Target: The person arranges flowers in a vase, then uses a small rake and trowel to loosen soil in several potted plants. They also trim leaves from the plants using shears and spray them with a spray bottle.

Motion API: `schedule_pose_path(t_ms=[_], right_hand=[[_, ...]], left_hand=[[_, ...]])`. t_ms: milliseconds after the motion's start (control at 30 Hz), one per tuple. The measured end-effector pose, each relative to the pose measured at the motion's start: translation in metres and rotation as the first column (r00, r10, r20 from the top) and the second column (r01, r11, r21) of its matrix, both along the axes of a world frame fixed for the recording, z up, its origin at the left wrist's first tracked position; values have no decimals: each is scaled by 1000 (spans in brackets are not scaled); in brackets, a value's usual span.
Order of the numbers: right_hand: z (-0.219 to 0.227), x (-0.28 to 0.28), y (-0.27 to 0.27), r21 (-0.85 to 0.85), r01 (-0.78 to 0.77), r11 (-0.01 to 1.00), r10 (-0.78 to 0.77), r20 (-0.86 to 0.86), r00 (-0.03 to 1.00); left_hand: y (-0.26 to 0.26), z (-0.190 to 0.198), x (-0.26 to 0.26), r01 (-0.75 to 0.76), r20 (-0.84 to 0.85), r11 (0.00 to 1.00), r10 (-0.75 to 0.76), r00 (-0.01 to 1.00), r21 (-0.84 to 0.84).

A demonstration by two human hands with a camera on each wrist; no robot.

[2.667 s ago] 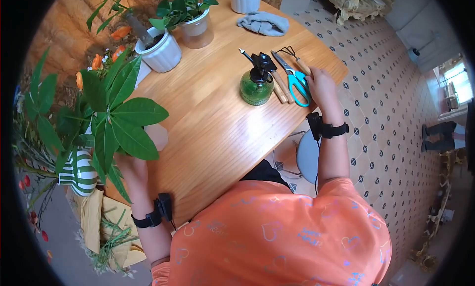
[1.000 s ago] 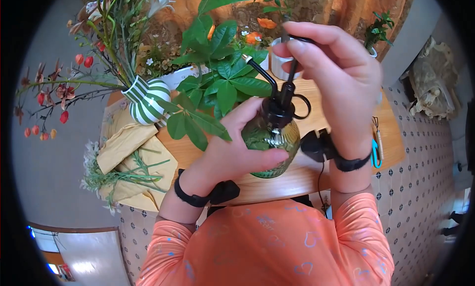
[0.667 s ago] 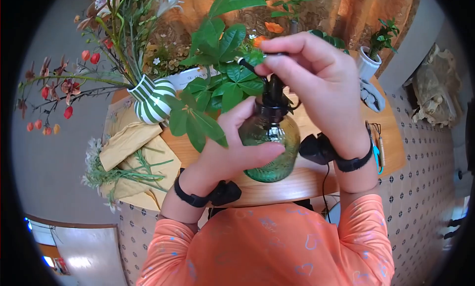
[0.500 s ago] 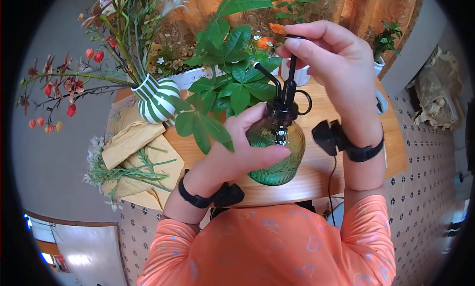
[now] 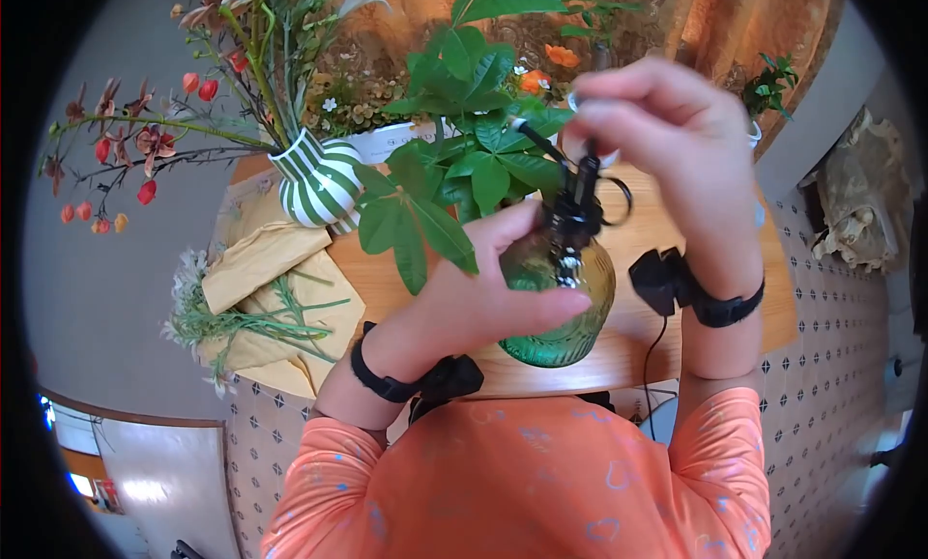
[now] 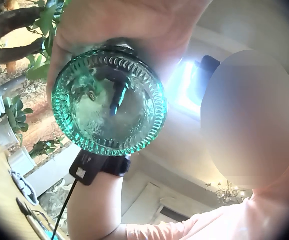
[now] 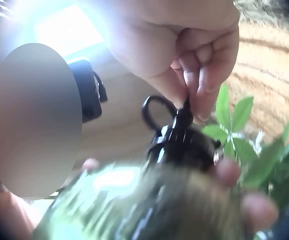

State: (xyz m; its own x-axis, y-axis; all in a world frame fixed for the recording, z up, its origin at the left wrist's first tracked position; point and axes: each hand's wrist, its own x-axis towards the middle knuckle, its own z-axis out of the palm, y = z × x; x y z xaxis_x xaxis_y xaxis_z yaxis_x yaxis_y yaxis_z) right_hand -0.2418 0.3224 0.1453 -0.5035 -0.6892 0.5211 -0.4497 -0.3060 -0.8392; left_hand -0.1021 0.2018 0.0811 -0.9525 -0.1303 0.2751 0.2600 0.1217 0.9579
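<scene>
My left hand (image 5: pixel 478 293) grips a green-and-amber glass spray bottle (image 5: pixel 551 342) round its body, above the table. Its black pump top has a bent spout (image 5: pixel 537 139) pointing back left and a finger ring (image 5: pixel 619 203) on the right. My right hand (image 5: pixel 681 124) pinches the top of the pump plunger; in the right wrist view its fingertips (image 7: pixel 202 107) meet just over the pump collar (image 7: pixel 179 150). In the left wrist view the ribbed bottle base (image 6: pixel 109 102) shows. A broad-leaved green plant (image 5: pixel 488 168) stands just behind the bottle.
To the left, a green-and-white striped vase (image 5: pixel 324 187) holds flower branches. Cut stems lie on brown paper (image 5: pixel 261 264). A white box (image 5: pixel 391 139) stands behind on the wooden table (image 5: pixel 435 366). Potted plants and a grey cloth (image 6: pixel 24 187) are at the far side.
The bottle, standing on the table at first, is now held up in my left hand. My right hand left the hand rake and has pumped the plunger down and up; it is lower than 0.5 s ago.
</scene>
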Motion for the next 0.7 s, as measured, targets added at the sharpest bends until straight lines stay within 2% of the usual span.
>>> schedule_pose_path(t_ms=[33,100,133,200,233,300,367,400,433,500,533,567,633,667,700], right_hand=[[-3,5,-2,69,-5,998,7,-28,1000],[-5,0,-3,62,34,997,-25,-135,991],[-5,2,-3,56,43,997,-35,-129,991],[-4,9,-2,-31,86,996,-85,13,996],[-7,9,0,45,115,992,-110,-102,989],[-14,6,6,128,89,988,-79,-79,994],[-29,16,20,80,91,993,-91,2,996],[-37,22,32,19,58,998,-57,-65,996],[-49,26,40,-64,78,995,-89,-199,976],[-78,31,49,-242,190,951,-261,-305,916],[-90,35,54,-249,253,935,-321,-288,902],[-101,38,61,-256,315,914,-381,-271,884],[-116,32,78,-170,369,914,-406,-346,846],[-123,31,80,-175,451,875,-484,-313,817],[-133,27,88,-167,482,860,-510,-314,801]], left_hand=[[-1,-1,-1,-3,0,1000,3,1000,5],[-5,-3,-1,-41,-40,999,39,998,-29],[-4,-2,-1,-33,-47,999,32,998,-24],[1,3,-2,-11,-30,1000,12,999,19],[3,4,-2,-7,-18,998,8,1000,59],[1,-6,-3,-39,-21,999,39,999,-17],[2,-14,-4,-18,-48,967,6,999,-253],[5,-12,-5,28,17,974,-25,1000,-226],[9,-13,-7,66,21,974,-63,998,-215],[18,-21,-15,-45,-182,859,-56,982,-511],[20,-31,-21,-11,-178,818,-112,978,-574],[26,-46,-29,50,-166,828,-172,971,-559],[39,-74,-43,100,-95,881,-162,982,-463],[43,-78,-49,192,34,854,-201,979,-483],[47,-83,-54,223,35,851,-235,971,-475]])
